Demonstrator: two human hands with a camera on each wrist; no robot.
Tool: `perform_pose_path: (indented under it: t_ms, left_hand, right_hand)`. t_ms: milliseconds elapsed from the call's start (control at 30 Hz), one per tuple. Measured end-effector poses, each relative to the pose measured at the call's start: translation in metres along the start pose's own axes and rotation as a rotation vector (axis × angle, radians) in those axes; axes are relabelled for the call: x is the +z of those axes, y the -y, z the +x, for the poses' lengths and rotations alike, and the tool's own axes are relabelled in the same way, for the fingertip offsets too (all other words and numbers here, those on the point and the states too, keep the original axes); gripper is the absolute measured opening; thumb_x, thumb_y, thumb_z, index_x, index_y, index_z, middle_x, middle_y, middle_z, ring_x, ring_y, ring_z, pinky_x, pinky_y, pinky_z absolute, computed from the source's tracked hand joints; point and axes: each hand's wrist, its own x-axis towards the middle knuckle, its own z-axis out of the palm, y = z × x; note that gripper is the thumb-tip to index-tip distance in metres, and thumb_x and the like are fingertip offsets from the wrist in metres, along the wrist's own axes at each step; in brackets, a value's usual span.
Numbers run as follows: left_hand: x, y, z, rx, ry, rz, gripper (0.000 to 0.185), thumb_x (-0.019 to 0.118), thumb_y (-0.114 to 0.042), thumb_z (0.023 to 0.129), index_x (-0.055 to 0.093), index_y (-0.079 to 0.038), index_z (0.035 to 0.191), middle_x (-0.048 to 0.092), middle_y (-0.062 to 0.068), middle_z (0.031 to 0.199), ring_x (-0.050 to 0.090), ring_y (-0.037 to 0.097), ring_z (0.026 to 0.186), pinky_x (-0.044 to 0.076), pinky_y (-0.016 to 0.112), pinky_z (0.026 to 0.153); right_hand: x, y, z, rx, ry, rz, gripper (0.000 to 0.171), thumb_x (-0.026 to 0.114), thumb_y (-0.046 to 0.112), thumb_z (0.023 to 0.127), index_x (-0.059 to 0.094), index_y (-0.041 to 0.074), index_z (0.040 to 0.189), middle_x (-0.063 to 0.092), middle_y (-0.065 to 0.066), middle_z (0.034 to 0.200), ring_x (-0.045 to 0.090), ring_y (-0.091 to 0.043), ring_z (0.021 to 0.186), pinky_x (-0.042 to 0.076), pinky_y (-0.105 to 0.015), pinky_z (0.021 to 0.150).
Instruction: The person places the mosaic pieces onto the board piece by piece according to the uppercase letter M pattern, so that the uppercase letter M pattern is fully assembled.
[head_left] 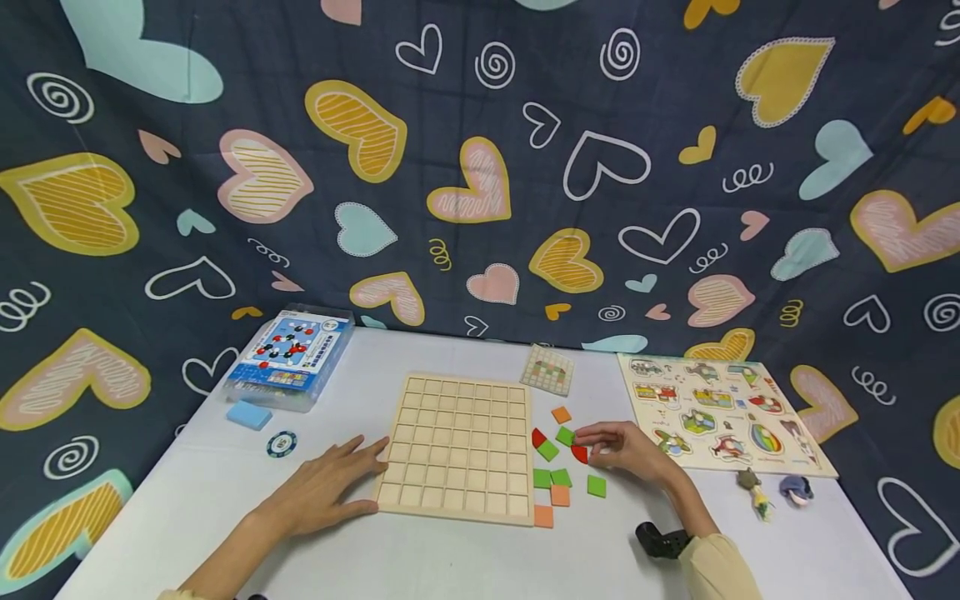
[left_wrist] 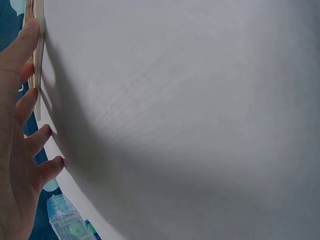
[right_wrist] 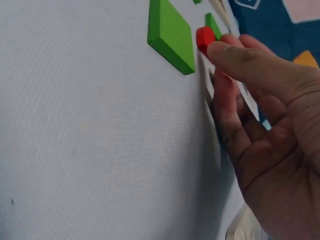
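A pale wooden grid board (head_left: pixel 457 446) lies flat in the middle of the white table (head_left: pixel 450 558). My left hand (head_left: pixel 366 457) rests palm down on the table, its straight fingertips touching the board's left edge (left_wrist: pixel 38 55). To the right of the board, my right hand (head_left: pixel 587 443) pinches a small red piece (head_left: pixel 579 454) between thumb and fingers; the thumb tip sits on the red piece (right_wrist: pixel 204 38). Loose green, orange and red tiles (head_left: pixel 559 477) lie scattered around it. One green tile (right_wrist: pixel 170 35) lies just beside the red piece.
A clear plastic box with a blue printed lid (head_left: pixel 292 358) stands at the back left, with a light blue block (head_left: pixel 249 414) and a round chip (head_left: pixel 281 443) near it. A pattern card (head_left: pixel 547 369) lies behind the board. A picture peg puzzle (head_left: pixel 720 412) and two small figures (head_left: pixel 757 493) are on the right.
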Motion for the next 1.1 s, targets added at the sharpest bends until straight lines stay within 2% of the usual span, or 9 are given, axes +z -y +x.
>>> perform_pose_path:
  t_ms: [167,500,700,767,933,1033,1100]
  left_hand:
    - [0.002,0.001,0.000,-0.005,-0.005,0.002,0.055,0.056,-0.059,0.088,0.057,-0.024,0.130,0.037,-0.001,0.152,0.037,0.040,0.134,0.044,0.068,0.089]
    - [0.003,0.001,-0.001,-0.026,-0.009,-0.011,0.061,0.057,-0.060,0.087,0.055,-0.022,0.134,0.041,-0.001,0.149,0.037,0.040,0.134,0.042,0.070,0.090]
    - [0.006,0.002,0.001,-0.012,-0.018,-0.011,0.072,0.056,-0.060,0.088,0.044,-0.017,0.144,0.052,-0.005,0.140,0.037,0.039,0.135,0.038,0.066,0.098]
    - [0.006,0.001,0.001,-0.005,-0.025,-0.017,0.072,0.056,-0.060,0.088,0.044,-0.016,0.144,0.055,-0.006,0.138,0.037,0.039,0.135,0.037,0.066,0.100]
    - [0.004,0.000,0.000,0.023,-0.048,-0.015,0.070,0.057,-0.057,0.089,0.045,-0.014,0.143,0.057,-0.005,0.135,0.039,0.041,0.132,0.037,0.065,0.100]
    - [0.003,0.000,0.000,0.028,-0.046,-0.012,0.071,0.056,-0.057,0.089,0.045,-0.012,0.143,0.058,-0.006,0.133,0.040,0.041,0.132,0.037,0.065,0.100]
    - [0.003,0.000,0.000,0.021,-0.037,-0.017,0.072,0.056,-0.057,0.089,0.044,-0.013,0.144,0.058,-0.007,0.134,0.038,0.040,0.133,0.036,0.064,0.102]
  right_hand:
    - [0.000,0.002,0.004,-0.031,0.031,-0.033,0.035,0.067,-0.004,0.085,0.062,-0.008,0.120,0.065,-0.022,0.115,0.066,-0.015,0.096,0.054,-0.021,0.080]
    - [0.003,0.005,0.008,-0.073,0.087,-0.035,0.036,0.066,-0.007,0.084,0.061,-0.010,0.120,0.064,-0.023,0.116,0.061,-0.012,0.112,0.053,-0.022,0.088]
    - [0.001,-0.003,0.001,-0.042,0.004,-0.108,0.038,0.071,0.002,0.083,0.064,-0.005,0.120,0.070,-0.014,0.110,0.065,-0.013,0.106,0.048,-0.017,0.091]
    - [-0.001,-0.007,-0.003,-0.031,-0.034,-0.091,0.041,0.073,0.004,0.083,0.062,-0.005,0.121,0.071,-0.014,0.108,0.065,-0.012,0.103,0.048,-0.016,0.090]
    - [-0.005,-0.016,-0.011,-0.006,-0.107,0.004,0.046,0.073,0.003,0.082,0.058,-0.007,0.125,0.069,-0.019,0.110,0.064,-0.006,0.085,0.051,-0.016,0.075]
    - [-0.006,-0.015,-0.011,0.000,-0.112,0.000,0.047,0.074,0.004,0.082,0.058,-0.006,0.124,0.067,-0.020,0.112,0.057,-0.006,0.075,0.050,-0.016,0.068]
    - [-0.006,-0.013,-0.010,0.010,-0.111,-0.017,0.046,0.075,0.004,0.081,0.059,-0.006,0.123,0.067,-0.020,0.112,0.055,-0.007,0.074,0.049,-0.015,0.067]
